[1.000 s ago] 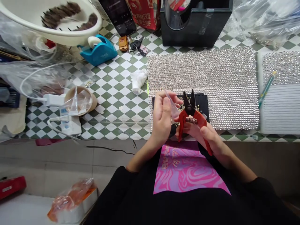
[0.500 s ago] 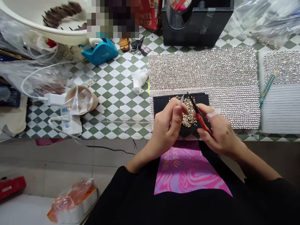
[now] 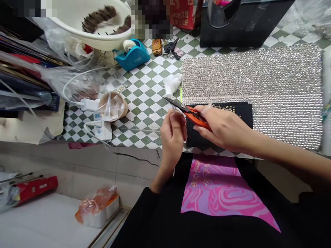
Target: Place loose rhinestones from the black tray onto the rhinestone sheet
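My right hand (image 3: 224, 129) grips a pair of spring-loaded snips (image 3: 198, 119) with orange handles and dark blades. The blades point left, slightly parted, just above the fingertips of my left hand (image 3: 173, 132). Closed in a pinch, my left hand holds a thin pale strip (image 3: 173, 109); only its tip shows clearly, the rest being hidden by the fingers. Under my right hand lies a black ridged tray (image 3: 244, 117) with small gold beads (image 3: 231, 109) in it, partly covered by the hand. The tray rests on a large mat of silvery rhinestones (image 3: 253, 75).
A crumpled white tissue (image 3: 172, 85) lies left of the mat. Farther left are a blue tape dispenser (image 3: 133, 57), keys (image 3: 170, 48), a paper cup (image 3: 124, 106) and a white power strip (image 3: 102, 127) with cables. A black box (image 3: 232, 31) stands behind the mat.
Both hands have moved left off the beads. The snips have swung from pointing up to pointing left, over my left fingertips. The camera view has turned left.
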A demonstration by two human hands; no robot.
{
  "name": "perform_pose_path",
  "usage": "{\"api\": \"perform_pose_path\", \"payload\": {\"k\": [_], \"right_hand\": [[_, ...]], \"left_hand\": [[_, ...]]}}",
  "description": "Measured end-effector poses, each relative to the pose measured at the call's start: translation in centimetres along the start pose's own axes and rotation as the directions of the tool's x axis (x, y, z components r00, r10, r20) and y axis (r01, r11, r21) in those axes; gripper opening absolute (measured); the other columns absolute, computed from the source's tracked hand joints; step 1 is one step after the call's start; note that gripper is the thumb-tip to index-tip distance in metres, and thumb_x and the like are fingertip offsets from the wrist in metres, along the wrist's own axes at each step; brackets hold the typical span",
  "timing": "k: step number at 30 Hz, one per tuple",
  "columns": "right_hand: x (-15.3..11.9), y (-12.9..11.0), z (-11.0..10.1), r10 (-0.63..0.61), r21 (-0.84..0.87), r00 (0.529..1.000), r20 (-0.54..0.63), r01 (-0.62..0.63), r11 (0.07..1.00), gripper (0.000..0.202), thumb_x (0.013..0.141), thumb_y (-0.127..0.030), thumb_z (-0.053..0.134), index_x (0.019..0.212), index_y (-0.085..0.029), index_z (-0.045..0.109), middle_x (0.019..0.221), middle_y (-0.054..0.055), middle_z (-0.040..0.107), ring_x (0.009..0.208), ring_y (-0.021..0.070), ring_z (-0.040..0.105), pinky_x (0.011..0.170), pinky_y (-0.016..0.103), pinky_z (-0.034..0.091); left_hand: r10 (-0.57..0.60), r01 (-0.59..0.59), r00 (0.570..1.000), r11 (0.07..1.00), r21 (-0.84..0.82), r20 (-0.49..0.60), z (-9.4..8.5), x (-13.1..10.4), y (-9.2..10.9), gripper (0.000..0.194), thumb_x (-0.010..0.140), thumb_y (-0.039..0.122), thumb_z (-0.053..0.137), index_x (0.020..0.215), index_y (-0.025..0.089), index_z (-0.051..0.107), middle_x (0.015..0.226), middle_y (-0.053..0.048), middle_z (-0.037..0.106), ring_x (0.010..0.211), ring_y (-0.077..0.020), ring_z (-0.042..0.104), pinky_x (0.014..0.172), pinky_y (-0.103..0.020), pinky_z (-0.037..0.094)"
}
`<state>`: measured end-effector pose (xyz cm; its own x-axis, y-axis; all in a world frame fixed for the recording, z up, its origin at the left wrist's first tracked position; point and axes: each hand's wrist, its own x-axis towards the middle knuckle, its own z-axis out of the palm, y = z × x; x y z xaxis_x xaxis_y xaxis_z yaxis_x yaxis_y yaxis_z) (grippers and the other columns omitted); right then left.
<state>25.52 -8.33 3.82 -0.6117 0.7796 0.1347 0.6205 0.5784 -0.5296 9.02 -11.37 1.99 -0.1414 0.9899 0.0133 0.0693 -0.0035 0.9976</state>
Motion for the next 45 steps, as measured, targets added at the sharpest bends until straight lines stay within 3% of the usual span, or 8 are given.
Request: {"api": "perform_pose_path", "payload": {"k": [3,6,10,18,30,36,39,45], "right_hand": [[3.1,-0.5,0.2,0.047,0.008,0.985,0.165,-0.049,0.999,0.047,0.099,-0.044,0.033,0.114,-0.007,0.057,0.099,0.016,0.066,0.078,0.0186,0.059,0.064,0.03,0.041],[6.0,-0.6,0.2,0.1,0.029,0.968,0.229,-0.109,0.994,0.04,0.098,-0.042,0.037,0.112,-0.01,0.056,0.096,0.013,0.065,0.076,0.0161,0.055,0.067,0.029,0.037],[7.8,-0.4,0.1,0.112,0.095,0.978,0.178,-0.131,0.987,0.036,0.099,-0.039,0.036,0.112,-0.011,0.055,0.098,0.011,0.063,0.082,0.0163,0.054,0.075,0.031,0.038],[5.3,0.1,1.6,-0.012,0.104,0.973,0.231,-0.013,0.994,0.052,0.096,-0.045,0.034,0.122,-0.004,0.052,0.11,0.019,0.062,0.094,0.0217,0.056,0.082,0.035,0.043],[5.4,-0.8,2.2,0.059,0.148,0.964,0.259,-0.1,0.984,0.04,0.098,-0.041,0.033,0.108,-0.01,0.055,0.097,0.014,0.064,0.076,0.0147,0.051,0.069,0.029,0.035],[7.5,-1.5,2.4,0.108,0.141,0.951,0.291,-0.155,0.978,0.038,0.1,-0.039,0.034,0.116,-0.01,0.053,0.104,0.015,0.064,0.087,0.0192,0.056,0.078,0.033,0.039],[9.6,-1.3,2.8,0.125,0.163,0.971,0.205,-0.16,0.974,0.039,0.101,-0.037,0.035,0.126,-0.011,0.05,0.119,0.015,0.061,0.105,0.0218,0.058,0.09,0.035,0.042],[14.3,-1.8,6.1,0.157,-0.033,0.981,0.114,-0.155,0.987,0.053,0.098,-0.04,0.042,0.135,-0.002,0.047,0.134,0.022,0.052,0.122,0.0334,0.052,0.104,0.046,0.041]], "left_hand": [[-0.022,0.021,0.995,1.0,-0.009,-0.097,-1.4,0.9,-1.0,0.047,0.097,0.065,0.043,0.079,0.022,0.047,0.052,0.009,0.032,0.037,-0.0045,0.032,0.037,-0.019,0.028],[-0.014,0.015,0.986,1.0,0.007,-0.167,-2.6,1.7,-1.6,0.049,0.096,0.066,0.044,0.077,0.022,0.047,0.053,0.009,0.031,0.038,-0.0045,0.032,0.037,-0.018,0.028],[0.013,-0.014,0.98,1.0,0.0,-0.2,-3.6,2.2,-2.0,0.049,0.095,0.066,0.047,0.075,0.022,0.049,0.052,0.008,0.03,0.037,-0.005,0.032,0.037,-0.018,0.029],[0.073,-0.079,0.984,0.996,-0.03,-0.163,-3.5,2.5,-2.2,0.046,0.097,0.062,0.047,0.075,0.021,0.051,0.051,0.008,0.031,0.037,-0.0051,0.033,0.035,-0.017,0.028],[-0.003,-0.004,0.987,0.999,-0.044,-0.158,-3.6,2.3,-2.3,0.048,0.096,0.064,0.048,0.076,0.02,0.053,0.051,0.007,0.036,0.038,-0.005,0.037,0.035,-0.017,0.027],[-0.018,-0.001,0.985,0.994,-0.111,-0.17,-4.3,2.3,-2.1,0.049,0.094,0.065,0.05,0.075,0.02,0.055,0.051,0.007,0.036,0.038,-0.0046,0.037,0.036,-0.017,0.027],[-0.003,-0.024,0.989,0.983,-0.181,-0.148,-4.2,2.0,-1.9,0.043,0.095,0.061,0.053,0.081,0.02,0.056,0.05,0.007,0.04,0.036,-0.0051,0.037,0.036,-0.018,0.03],[0.161,-0.187,0.981,0.938,-0.293,-0.113,-3.7,1.2,-1.3,0.027,0.097,0.05,0.057,0.091,0.024,0.05,0.059,0.008,0.052,0.035,-0.005,0.042,0.034,-0.019,0.034]]}}
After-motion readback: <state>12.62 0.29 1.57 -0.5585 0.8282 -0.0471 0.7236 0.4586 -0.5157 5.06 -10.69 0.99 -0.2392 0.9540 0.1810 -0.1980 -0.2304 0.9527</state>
